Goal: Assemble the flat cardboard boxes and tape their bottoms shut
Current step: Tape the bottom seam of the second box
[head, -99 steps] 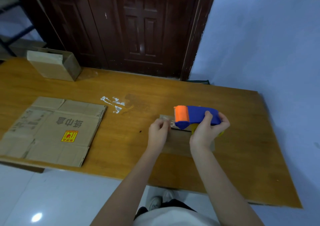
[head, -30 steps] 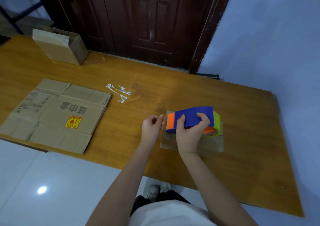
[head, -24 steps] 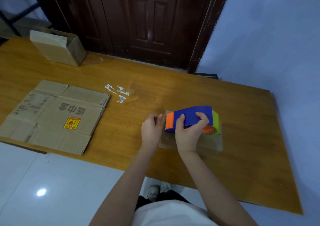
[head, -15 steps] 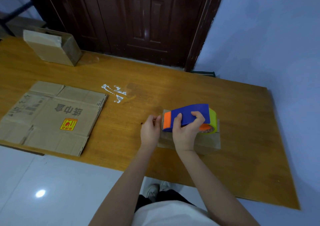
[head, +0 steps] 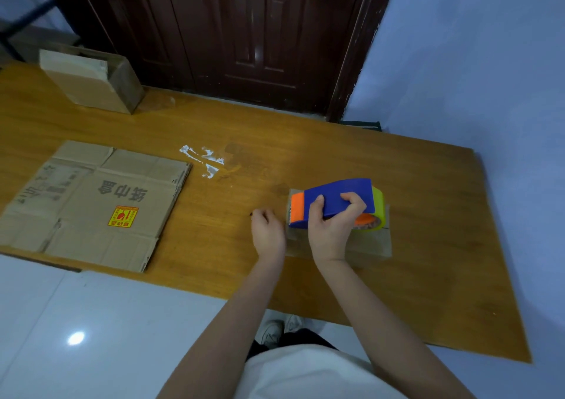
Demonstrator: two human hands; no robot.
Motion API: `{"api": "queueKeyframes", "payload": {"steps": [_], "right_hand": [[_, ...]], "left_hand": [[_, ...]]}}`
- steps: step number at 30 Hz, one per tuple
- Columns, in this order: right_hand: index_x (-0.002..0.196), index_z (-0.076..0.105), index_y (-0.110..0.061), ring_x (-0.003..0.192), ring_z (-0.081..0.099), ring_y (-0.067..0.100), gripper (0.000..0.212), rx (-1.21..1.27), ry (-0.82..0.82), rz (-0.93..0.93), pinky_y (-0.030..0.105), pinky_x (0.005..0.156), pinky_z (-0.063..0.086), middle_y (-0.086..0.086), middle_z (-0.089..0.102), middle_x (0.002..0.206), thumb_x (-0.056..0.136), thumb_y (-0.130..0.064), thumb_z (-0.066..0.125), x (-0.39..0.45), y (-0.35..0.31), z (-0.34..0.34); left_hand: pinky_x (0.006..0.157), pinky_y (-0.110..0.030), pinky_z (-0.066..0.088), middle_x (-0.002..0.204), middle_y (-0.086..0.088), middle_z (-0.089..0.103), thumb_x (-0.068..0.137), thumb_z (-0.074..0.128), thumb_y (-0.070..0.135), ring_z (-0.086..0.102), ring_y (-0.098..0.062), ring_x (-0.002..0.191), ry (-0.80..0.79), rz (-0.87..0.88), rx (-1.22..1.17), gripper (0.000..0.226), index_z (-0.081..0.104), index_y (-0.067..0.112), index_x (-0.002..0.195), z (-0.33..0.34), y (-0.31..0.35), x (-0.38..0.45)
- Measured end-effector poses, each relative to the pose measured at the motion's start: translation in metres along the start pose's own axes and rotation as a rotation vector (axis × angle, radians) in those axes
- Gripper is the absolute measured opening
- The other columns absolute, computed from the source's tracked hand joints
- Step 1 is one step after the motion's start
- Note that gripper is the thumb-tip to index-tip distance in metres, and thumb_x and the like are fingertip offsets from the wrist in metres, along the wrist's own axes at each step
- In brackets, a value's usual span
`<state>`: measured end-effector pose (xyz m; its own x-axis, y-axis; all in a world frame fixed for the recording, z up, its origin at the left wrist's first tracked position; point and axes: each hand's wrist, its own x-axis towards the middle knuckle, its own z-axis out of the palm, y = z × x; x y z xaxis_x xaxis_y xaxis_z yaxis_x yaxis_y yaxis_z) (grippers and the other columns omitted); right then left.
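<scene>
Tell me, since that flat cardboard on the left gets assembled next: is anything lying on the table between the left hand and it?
Nothing visible does. The left hand rests beside the small box, and only bare table lies between it and the flat cardboard. The white residue sits farther back, off that path.

Small brown box (head: 367, 246) under blue-orange tape dispenser (head: 336, 200); flattened carton (head: 91, 206) left.

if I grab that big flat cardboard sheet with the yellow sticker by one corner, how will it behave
The flattened brown cardboard box would likely sag and bend at its visible creases. It looks light for its size, and would probably slide easily on the smooth wooden table.
</scene>
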<state>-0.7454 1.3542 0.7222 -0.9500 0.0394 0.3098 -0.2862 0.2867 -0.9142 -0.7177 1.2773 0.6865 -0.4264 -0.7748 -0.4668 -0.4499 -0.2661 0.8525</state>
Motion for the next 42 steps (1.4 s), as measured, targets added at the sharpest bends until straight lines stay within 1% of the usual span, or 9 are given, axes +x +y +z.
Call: {"api": "queueKeyframes", "payload": {"steps": [2, 5, 11, 16, 20, 29, 34, 38, 42], "right_hand": [[0.108, 0.037, -0.009, 0.077, 0.054, 0.001, 0.033, 0.005, 0.014, -0.005, 0.022, 0.060, 0.050, -0.016, 0.039, 0.098, 0.087, -0.005, 0.063, 0.001, -0.002, -0.001], [0.110, 0.040, -0.004, 0.079, 0.054, 0.006, 0.033, 0.008, 0.024, -0.005, 0.014, 0.062, 0.049, -0.017, 0.039, 0.101, 0.086, -0.006, 0.064, 0.002, -0.001, -0.001], [0.109, 0.033, -0.015, 0.088, 0.052, -0.016, 0.039, 0.055, 0.010, 0.040, 0.010, 0.062, 0.049, -0.017, 0.039, 0.100, 0.087, -0.007, 0.064, 0.003, -0.008, -0.006], [0.108, 0.031, -0.016, 0.095, 0.054, -0.010, 0.042, 0.116, 0.025, 0.057, 0.012, 0.066, 0.050, -0.015, 0.039, 0.107, 0.086, -0.005, 0.065, 0.007, -0.010, -0.006], [0.110, 0.030, -0.013, 0.084, 0.055, -0.006, 0.045, 0.219, 0.107, 0.128, 0.014, 0.061, 0.049, -0.012, 0.038, 0.108, 0.085, -0.003, 0.066, 0.014, -0.016, -0.009], [0.116, 0.028, -0.017, 0.086, 0.057, -0.005, 0.050, 0.214, 0.056, 0.156, 0.013, 0.060, 0.049, -0.014, 0.038, 0.109, 0.086, -0.004, 0.065, 0.018, -0.020, -0.016], [0.118, 0.030, -0.019, 0.088, 0.058, 0.010, 0.053, 0.247, 0.070, 0.175, 0.014, 0.061, 0.049, -0.010, 0.038, 0.112, 0.084, -0.004, 0.067, 0.023, -0.023, -0.021], [0.120, 0.029, -0.018, 0.084, 0.058, -0.001, 0.054, 0.267, 0.101, 0.190, 0.011, 0.060, 0.047, -0.014, 0.039, 0.110, 0.084, -0.002, 0.066, 0.025, -0.024, -0.028], [0.120, 0.028, -0.020, 0.090, 0.059, 0.010, 0.055, 0.223, 0.107, 0.171, 0.015, 0.062, 0.050, -0.010, 0.041, 0.113, 0.084, -0.004, 0.067, 0.026, -0.017, -0.032]], "left_hand": [[0.096, -0.024, 0.040, 0.124, 0.007, 0.052, 0.103, 0.036, 0.026, 0.049, -0.008, 0.118, -0.110, 0.332, 0.021, 0.033, 0.048, 0.017, 0.133, -0.009, -0.005, -0.019], [0.111, -0.021, 0.027, 0.150, 0.011, 0.033, 0.102, 0.027, 0.042, 0.030, 0.001, 0.137, -0.384, 0.557, 0.040, 0.051, 0.026, 0.023, 0.149, -0.011, -0.018, -0.035], [0.110, -0.039, 0.037, 0.156, 0.001, 0.026, 0.092, 0.023, 0.066, 0.035, -0.012, 0.137, -0.296, 0.895, 0.507, 0.077, 0.010, 0.019, 0.151, -0.020, -0.032, -0.017], [0.105, -0.037, 0.042, 0.151, 0.007, 0.031, 0.093, 0.026, 0.064, 0.042, -0.008, 0.129, -0.168, 0.937, 0.556, 0.077, 0.024, 0.013, 0.150, -0.018, -0.035, -0.014], [0.105, -0.035, 0.040, 0.152, 0.007, 0.034, 0.096, 0.025, 0.058, 0.045, -0.006, 0.127, -0.155, 0.932, 0.617, 0.067, 0.028, 0.019, 0.149, -0.018, -0.035, -0.017], [0.097, -0.045, 0.045, 0.146, 0.002, 0.044, 0.099, 0.010, 0.053, 0.070, -0.020, 0.092, -0.035, 1.034, 0.923, 0.065, 0.046, 0.019, 0.141, -0.022, -0.031, -0.013], [0.097, -0.048, 0.044, 0.146, 0.001, 0.044, 0.100, 0.011, 0.052, 0.070, -0.021, 0.095, -0.050, 1.029, 0.919, 0.065, 0.045, 0.016, 0.142, -0.021, -0.031, -0.012], [0.098, -0.048, 0.043, 0.148, 0.002, 0.041, 0.099, 0.017, 0.051, 0.068, -0.020, 0.099, -0.081, 1.026, 0.962, 0.062, 0.044, 0.015, 0.142, -0.017, -0.030, -0.012], [0.099, -0.049, 0.043, 0.147, 0.000, 0.043, 0.099, 0.015, 0.052, 0.067, -0.023, 0.103, -0.099, 1.034, 1.011, 0.064, 0.045, 0.014, 0.142, -0.015, -0.030, -0.015]]}}
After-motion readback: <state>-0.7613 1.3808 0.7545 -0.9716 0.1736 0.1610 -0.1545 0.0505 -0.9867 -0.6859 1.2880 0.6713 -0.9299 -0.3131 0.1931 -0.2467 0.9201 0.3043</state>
